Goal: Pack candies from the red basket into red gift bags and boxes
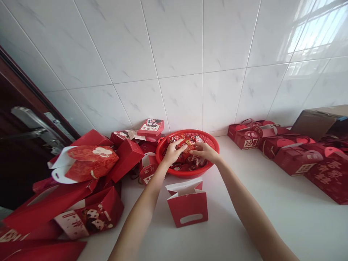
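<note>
A round red plastic basket [215, 145] stands against the tiled wall, with many shiny wrapped sweets [181, 168] inside. Over its middle, my left hand [174, 152] has its thumb and fingers closed on a red-and-gold wrapped sweet [188, 143]. Close beside it, my right hand [206, 151] reaches among the wrappers with curved fingers held apart; part of its fingertips blends into the red packets. In front of the basket, between my forearms, a small red paper gift box [187, 206] stands upright with its top open and an oval window low on its face.
Red gift boxes [89, 163] lie heaped on the left, reaching near a dark door with a metal handle [32, 119]. More closed red boxes [295, 157] with handles line the right side of the white tabletop [231, 174]. Behind them sits a brown cardboard box [315, 121].
</note>
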A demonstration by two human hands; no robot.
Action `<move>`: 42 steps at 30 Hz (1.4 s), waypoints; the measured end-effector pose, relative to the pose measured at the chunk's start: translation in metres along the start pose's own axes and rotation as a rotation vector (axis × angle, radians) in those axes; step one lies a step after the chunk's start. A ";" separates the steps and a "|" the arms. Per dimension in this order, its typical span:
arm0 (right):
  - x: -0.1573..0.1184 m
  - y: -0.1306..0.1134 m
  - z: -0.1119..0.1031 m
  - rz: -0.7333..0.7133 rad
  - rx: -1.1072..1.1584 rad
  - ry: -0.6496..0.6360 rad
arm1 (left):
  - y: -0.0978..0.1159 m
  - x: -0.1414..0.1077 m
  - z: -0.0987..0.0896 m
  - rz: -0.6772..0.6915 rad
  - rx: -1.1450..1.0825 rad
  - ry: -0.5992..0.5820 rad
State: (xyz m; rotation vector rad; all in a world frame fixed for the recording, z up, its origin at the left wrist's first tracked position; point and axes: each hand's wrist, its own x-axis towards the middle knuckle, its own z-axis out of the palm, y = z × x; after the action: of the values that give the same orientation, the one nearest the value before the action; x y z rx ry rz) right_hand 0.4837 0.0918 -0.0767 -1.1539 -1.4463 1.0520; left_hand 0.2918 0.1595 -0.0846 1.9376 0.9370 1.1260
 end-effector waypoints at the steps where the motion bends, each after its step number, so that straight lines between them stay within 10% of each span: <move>1: 0.000 0.000 0.000 -0.010 0.005 -0.001 | 0.000 0.000 0.001 0.004 -0.016 0.004; 11: 0.011 0.003 -0.001 0.076 0.495 0.411 | -0.016 0.014 -0.014 -0.157 0.121 0.370; 25: 0.010 0.004 0.000 0.028 0.577 0.411 | -0.002 0.034 0.007 -0.039 0.481 -0.137; 42: 0.007 -0.001 0.000 0.033 0.523 0.392 | -0.029 0.033 -0.008 -0.045 -0.026 0.178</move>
State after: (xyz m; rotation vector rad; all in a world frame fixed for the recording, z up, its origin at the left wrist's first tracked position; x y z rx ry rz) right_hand 0.4832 0.0980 -0.0747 -0.9330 -0.7838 1.0703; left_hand 0.2898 0.2038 -0.0926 1.8084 1.0497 1.2945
